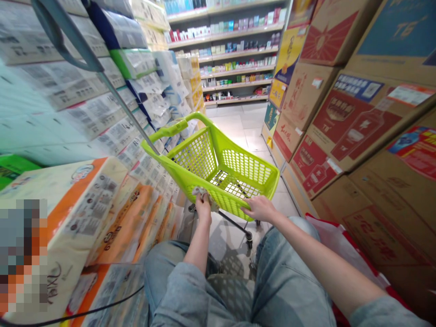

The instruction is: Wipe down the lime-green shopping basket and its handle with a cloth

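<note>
A lime-green plastic shopping cart [245, 168] with lattice walls stands in front of my knees, its basket bare inside. My left hand [203, 206] is closed on a crumpled whitish cloth [198, 190], which presses against the near side wall of the basket. Farther right, my right hand [260, 209] grips the near edge of the basket, the fingers curled over it. A long grey pole [122, 104] with a looped grey handle rises from the cart's handle end toward the upper left. Black wheels [250, 238] show under the frame.
Stacked tissue packs [112, 122] line the left side, with orange-and-white packs [129, 218] close by. Cardboard cartons [357, 118] are piled on the right. Shelves of small goods [235, 45] close the aisle's far end. A red-and-white bag [340, 240] lies beside my right leg.
</note>
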Action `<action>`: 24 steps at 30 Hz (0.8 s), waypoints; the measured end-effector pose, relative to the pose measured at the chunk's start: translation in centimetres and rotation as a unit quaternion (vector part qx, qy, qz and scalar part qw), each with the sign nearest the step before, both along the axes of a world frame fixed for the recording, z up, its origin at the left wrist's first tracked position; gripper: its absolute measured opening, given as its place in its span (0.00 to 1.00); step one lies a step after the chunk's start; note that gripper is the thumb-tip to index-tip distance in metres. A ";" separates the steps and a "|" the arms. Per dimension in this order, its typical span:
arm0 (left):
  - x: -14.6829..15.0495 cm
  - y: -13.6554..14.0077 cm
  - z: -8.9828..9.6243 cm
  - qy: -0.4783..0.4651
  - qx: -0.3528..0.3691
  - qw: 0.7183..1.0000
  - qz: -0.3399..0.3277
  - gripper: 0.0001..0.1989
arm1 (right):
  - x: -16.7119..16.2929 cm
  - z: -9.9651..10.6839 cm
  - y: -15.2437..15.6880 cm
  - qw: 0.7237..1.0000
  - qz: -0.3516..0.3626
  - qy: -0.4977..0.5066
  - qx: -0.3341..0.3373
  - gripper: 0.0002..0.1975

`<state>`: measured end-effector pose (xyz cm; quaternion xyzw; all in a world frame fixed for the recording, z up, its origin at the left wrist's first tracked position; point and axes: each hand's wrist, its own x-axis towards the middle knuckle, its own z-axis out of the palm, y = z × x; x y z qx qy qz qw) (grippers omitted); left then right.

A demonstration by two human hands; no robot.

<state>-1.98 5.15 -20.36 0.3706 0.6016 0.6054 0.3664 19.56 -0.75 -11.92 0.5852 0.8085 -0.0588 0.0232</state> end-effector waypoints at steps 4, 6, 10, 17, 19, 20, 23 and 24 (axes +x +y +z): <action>-0.2 0.8 0.4 -0.037 -0.015 0.999 0.014 0.11 | 0.1 0.0 0.1 1.000 -0.004 0.001 -0.002 0.18; 0.0 0.9 0.3 -0.045 -0.013 0.999 0.022 0.10 | 0.4 -0.1 0.0 1.000 -0.001 -0.001 0.001 0.18; 0.9 0.6 -0.1 -0.065 -0.011 0.997 0.043 0.09 | 0.9 0.0 -0.1 1.000 0.002 -0.004 0.008 0.17; 2.1 -0.8 -0.4 -0.056 -0.001 0.997 0.051 0.08 | 0.8 0.1 -0.3 1.000 0.001 0.000 0.010 0.16; 2.3 -1.2 -0.4 -0.046 0.001 0.998 0.048 0.08 | 0.7 0.1 -0.3 1.000 -0.001 0.001 0.008 0.16; 2.4 -1.5 -0.4 -0.034 0.002 0.998 0.044 0.08 | 0.7 0.1 -0.2 1.000 -0.002 0.003 0.006 0.16; 2.6 -2.2 -0.5 0.035 0.002 0.999 0.026 0.07 | 0.6 0.2 -0.2 1.000 0.000 0.006 0.001 0.16; 2.7 -2.4 -0.6 0.061 0.001 0.998 0.020 0.07 | 0.6 0.2 -0.3 1.000 0.000 0.006 0.000 0.16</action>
